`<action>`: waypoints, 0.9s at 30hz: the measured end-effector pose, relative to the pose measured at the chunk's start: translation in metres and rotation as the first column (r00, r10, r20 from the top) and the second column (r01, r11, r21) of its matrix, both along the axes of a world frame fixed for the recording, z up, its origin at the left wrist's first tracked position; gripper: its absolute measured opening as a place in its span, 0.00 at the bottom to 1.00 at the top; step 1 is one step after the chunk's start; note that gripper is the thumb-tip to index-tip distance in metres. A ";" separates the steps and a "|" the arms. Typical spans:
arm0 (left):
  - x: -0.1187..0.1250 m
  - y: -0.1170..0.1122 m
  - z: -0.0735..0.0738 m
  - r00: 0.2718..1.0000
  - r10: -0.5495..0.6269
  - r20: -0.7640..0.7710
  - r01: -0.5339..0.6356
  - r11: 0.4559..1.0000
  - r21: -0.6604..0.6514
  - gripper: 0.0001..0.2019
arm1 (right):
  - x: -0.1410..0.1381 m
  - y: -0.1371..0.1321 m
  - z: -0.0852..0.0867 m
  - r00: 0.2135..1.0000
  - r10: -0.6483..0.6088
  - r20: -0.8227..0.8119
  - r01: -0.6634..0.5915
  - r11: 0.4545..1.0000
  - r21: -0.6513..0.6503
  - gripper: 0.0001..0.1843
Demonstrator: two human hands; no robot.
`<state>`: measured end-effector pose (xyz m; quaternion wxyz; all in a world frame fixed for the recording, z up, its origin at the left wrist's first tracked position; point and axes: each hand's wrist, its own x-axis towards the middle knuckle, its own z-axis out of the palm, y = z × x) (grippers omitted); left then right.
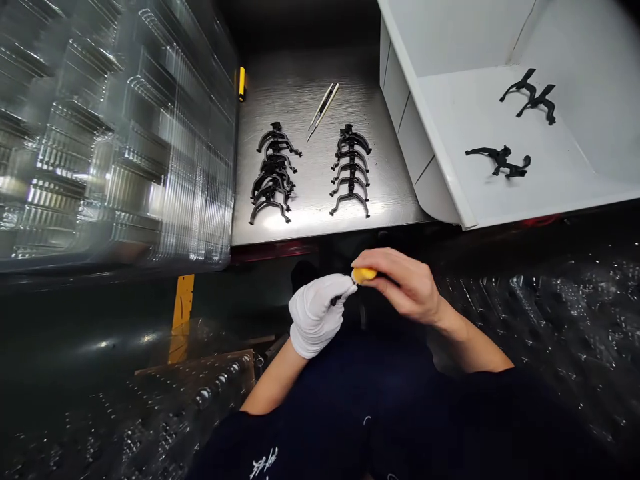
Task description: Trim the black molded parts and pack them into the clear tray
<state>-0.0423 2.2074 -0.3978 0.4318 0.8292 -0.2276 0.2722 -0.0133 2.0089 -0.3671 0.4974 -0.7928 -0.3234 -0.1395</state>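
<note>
My left hand [318, 313], in a white glove, is closed in front of my lap, pinching something small and dark that I cannot make out. My bare right hand [400, 283] is closed on a yellow-handled tool [364, 274] whose tip meets the gloved fingers. On the grey worktop [310, 93] beyond lie two rows of black curved plastic clips, a left row [273, 175] and a right row [351, 171]. A pair of tweezers [323, 109] lies above them.
A tall stack of clear plastic trays [115, 127] fills the left. A white bin [500, 120] at the right holds three black clips [500, 160]. A yellow pen-like object [241, 83] lies by the stack. More clear trays [550, 313] sit low on both sides.
</note>
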 end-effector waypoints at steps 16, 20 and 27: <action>0.003 -0.014 0.006 0.921 0.097 -0.378 -0.304 0.785 -0.540 0.08 | 0.008 -0.007 -0.015 0.959 -0.069 -0.273 0.077 0.997 0.017 0.12; 0.007 -0.019 0.009 0.882 0.096 -0.461 -0.391 0.694 -0.604 0.13 | -0.001 0.002 -0.019 0.702 0.249 -0.667 0.036 0.924 0.382 0.14; 0.004 -0.014 0.006 0.919 0.122 -0.374 -0.343 0.714 -0.610 0.08 | -0.009 0.018 -0.010 0.479 0.440 -0.760 0.109 0.829 0.549 0.12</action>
